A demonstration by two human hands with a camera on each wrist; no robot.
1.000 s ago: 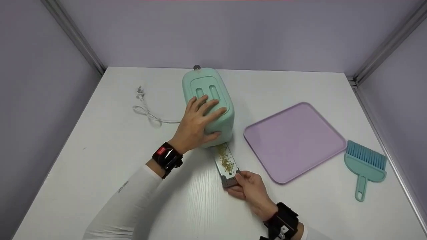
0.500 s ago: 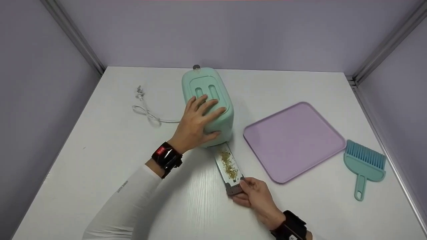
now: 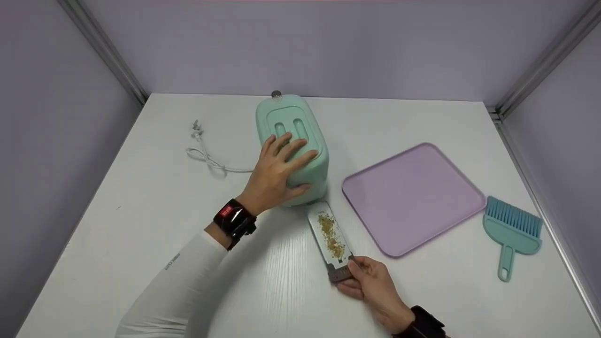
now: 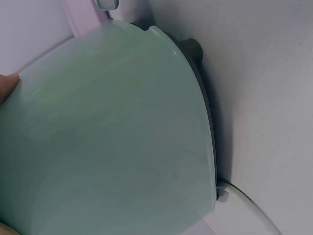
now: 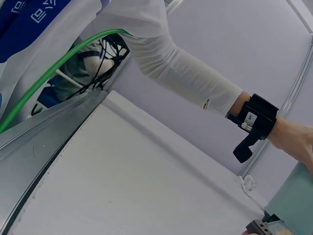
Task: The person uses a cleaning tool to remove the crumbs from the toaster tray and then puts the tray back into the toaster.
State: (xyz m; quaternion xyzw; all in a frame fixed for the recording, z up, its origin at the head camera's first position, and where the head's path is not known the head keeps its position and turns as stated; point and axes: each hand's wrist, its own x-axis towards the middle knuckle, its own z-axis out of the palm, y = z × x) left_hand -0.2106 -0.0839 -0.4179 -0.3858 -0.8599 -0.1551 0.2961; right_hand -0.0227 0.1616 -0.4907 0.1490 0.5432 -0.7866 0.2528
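Note:
A mint-green toaster (image 3: 315,141) with a lid on top stands at the table's middle; its side fills much of the left wrist view. My left hand (image 3: 277,176) rests on the lid with spread fingers, thumb toward the near end. Between thumb and fingers, my right hand (image 3: 375,286) pinches the grey end of a crumb tray (image 3: 320,237). Yellow-brown crumbs (image 3: 331,234) lie along its pale surface. The tray's far end shows right by the toaster's base; whether it still touches is hard to tell. In the right wrist view, only the tray's grey end (image 5: 258,227) and a bit of its surface appear.
A purple tray (image 3: 413,202) lies to the right of the toaster. Beyond it is a teal brush (image 3: 512,234) with a short handle. The white power cord (image 3: 206,159) lies looped at the left. Walls enclose the table's back and sides.
My right hand has drawn the crumb tray out of the toaster, toward me and to the right; more crumbs and its far end now show. My left hand has stayed on the lid.

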